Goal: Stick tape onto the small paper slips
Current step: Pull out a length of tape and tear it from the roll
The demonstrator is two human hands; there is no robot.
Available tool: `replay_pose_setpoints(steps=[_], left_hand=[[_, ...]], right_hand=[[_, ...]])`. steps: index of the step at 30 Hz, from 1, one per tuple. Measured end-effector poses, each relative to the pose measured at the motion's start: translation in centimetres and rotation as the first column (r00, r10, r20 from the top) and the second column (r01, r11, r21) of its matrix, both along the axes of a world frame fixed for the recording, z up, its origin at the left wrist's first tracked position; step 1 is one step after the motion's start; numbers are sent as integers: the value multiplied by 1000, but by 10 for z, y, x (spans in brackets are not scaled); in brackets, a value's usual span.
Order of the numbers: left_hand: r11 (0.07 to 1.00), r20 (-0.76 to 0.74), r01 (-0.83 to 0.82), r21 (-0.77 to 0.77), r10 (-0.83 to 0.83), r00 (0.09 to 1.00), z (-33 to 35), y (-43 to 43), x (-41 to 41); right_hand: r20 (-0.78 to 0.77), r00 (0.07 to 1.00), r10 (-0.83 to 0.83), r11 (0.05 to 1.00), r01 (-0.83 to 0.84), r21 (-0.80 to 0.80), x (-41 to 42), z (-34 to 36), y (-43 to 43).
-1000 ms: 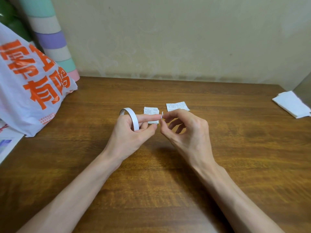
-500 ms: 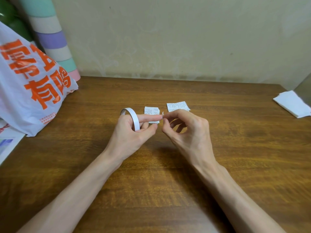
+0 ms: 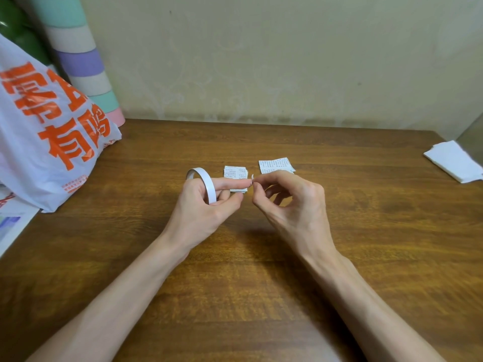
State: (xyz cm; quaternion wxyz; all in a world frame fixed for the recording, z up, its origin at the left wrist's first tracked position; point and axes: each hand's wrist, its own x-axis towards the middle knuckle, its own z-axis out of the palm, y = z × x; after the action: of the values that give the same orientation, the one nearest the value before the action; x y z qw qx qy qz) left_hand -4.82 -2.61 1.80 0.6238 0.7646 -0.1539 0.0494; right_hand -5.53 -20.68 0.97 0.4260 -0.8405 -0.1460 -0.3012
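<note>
One white tape ring [image 3: 207, 182] sits in left fingers [image 3: 230, 183]; right fingers [image 3: 270, 177] pinch its end.

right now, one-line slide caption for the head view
Left hand holds the tape roll, right hand pinches its free end, paper slips lying just beyond

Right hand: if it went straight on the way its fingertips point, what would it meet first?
The outstretched forefinger tip of the left hand, almost touching the right hand, which pinches a tape end; the tape roll lies just beyond. The paper slips lie lower, probably under that line; depth is unclear.
</note>
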Motion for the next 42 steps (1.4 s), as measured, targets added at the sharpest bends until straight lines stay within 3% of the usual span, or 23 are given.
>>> replay_pose_setpoints(steps=[29,38,42], left_hand=[[1000,71,21,7,-21,997,-1,0,0],[1000,82,22,9,-23,996,2,0,0],[997,64,-64,-51,67,996,1,-1,2]], right_hand=[[-1,1000,-3,1000,3,18,-2,5,2],[-78,996,31,988,-18,156,-1,6,2],[-97,995,36,979,-15,203,-2,6,2]])
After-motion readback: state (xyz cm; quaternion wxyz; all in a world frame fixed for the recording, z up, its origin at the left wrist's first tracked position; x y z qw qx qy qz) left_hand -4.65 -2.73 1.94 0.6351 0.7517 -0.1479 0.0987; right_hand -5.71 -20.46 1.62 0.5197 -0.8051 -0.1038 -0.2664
